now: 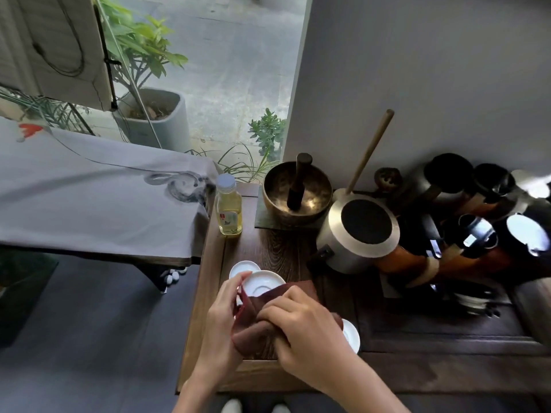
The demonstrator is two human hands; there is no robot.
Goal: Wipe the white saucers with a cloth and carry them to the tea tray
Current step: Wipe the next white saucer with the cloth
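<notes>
- A white saucer [262, 283] is held tilted at its left rim by the left hand [222, 320], above the near left of the dark wooden tabletop [286, 248].
- A brown cloth [268, 311] is pinched in the right hand [304, 332], touching the saucer's near edge; the bare face lies beyond it.
- Two more saucers are seen: one [243, 268] just beyond, one [351, 335] right of the right hand.

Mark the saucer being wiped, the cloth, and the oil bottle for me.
saucer being wiped [262, 282]: head view, on its bare white inner face.
cloth [253, 326]: head view, on the brown folds between the hands.
oil bottle [228, 210]: head view, on its yellow body.
</notes>
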